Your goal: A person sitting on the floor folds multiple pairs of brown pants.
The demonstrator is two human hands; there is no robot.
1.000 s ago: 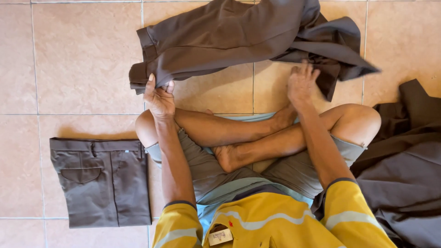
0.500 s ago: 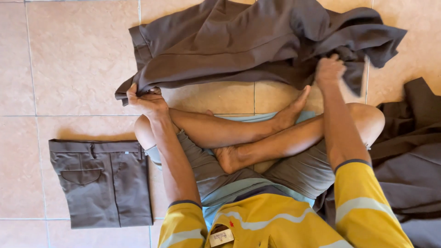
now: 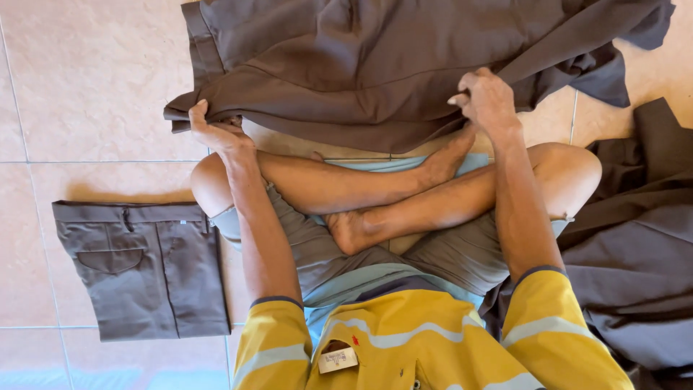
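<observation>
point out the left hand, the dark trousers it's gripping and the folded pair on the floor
left hand point(image 3: 216, 130), head view, on the knuckles
dark trousers point(image 3: 375, 65), head view, on the spread cloth
folded pair point(image 3: 144, 271), head view, on the back panel beside the pocket

a pair of grey-brown trousers point(image 3: 141, 267), folded flat into a neat rectangle, lies on the tiled floor point(image 3: 86, 94) at about eight o'clock, waistband uppermost, a welt pocket showing on its left half. at three to four o'clock a loose heap of dark grey cloth point(image 3: 635, 245) spreads in rumpled folds up to the frame's right edge. the floor is of large pale pinkish-beige tiles with thin light grout lines.
</observation>
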